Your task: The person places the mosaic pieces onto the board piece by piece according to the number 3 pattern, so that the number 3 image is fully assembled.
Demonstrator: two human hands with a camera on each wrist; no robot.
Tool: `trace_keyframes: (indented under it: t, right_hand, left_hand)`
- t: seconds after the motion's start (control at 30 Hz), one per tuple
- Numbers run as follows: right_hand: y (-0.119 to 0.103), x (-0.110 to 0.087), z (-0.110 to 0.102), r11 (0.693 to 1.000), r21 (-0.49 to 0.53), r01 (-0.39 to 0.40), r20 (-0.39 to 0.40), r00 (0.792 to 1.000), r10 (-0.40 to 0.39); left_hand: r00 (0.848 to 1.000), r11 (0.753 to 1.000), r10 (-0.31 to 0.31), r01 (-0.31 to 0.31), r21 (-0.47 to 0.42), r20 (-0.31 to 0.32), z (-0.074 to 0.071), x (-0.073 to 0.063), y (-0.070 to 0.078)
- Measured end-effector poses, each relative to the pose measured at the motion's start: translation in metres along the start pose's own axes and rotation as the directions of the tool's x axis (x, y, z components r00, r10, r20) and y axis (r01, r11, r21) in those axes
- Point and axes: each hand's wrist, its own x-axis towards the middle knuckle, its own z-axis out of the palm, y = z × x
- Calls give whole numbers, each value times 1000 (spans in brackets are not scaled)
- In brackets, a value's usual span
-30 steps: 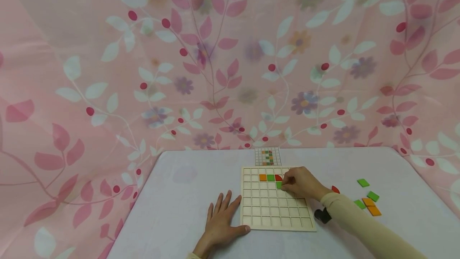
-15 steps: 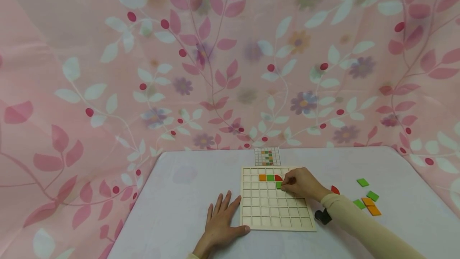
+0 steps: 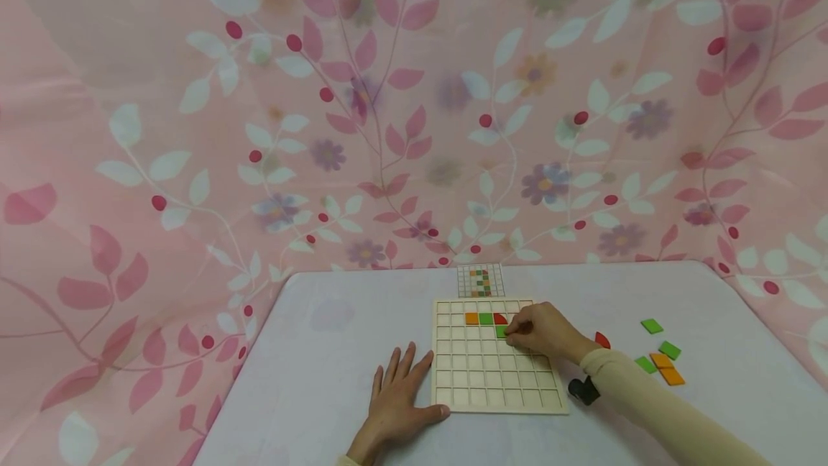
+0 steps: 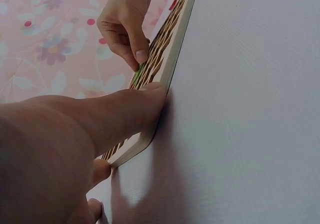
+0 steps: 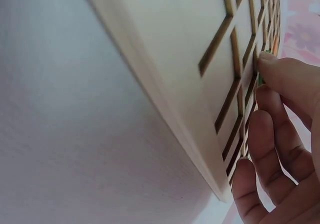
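Outspread left hand (image 3: 402, 400) braces wooden grid board (image 3: 511, 410), apparently against slipping; right hand (image 3: 548, 331) pinches green square tile (image 3: 501, 333) by its edge.

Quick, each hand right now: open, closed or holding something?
Left hand: open, touching the grid board.
Right hand: pinching a green tile.

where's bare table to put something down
Bare: the table left of the left hand and board, plus the far strip right of the card, beyond the green tiles. Crowded: right of the board, with the right sleeve, red piece and orange tiles.
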Motion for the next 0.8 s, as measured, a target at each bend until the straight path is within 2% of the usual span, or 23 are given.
trace_keyframes:
  t: [0.17,0.33,0.47,0.63,0.8]
  right_hand:
    - [-1,-7,-5,998,-56,40,-20,999,-41]
    - [4,-21,-19,995,-87,40,-52,998,-44]
    - [12,-35,-40,990,-137,32,-61,997,-41]
    - [31,-60,-71,980,-198,31,-22,999,-36]
    - [51,-88,-96,971,-240,-20,-5,1000,19]
  left_hand:
    - [1000,1000,10,-10,-5,1,-3,-2,4]
    - [1000,1000,-9,9,-1,25,-6,-3,7]
    - [1000,1000,5,-5,-8,17,-7,-3,7]
    - [999,999,41,-41,-13,-6,-6,-3,6]
    - [999,999,32,-32,-8,3,-9,-5,11]
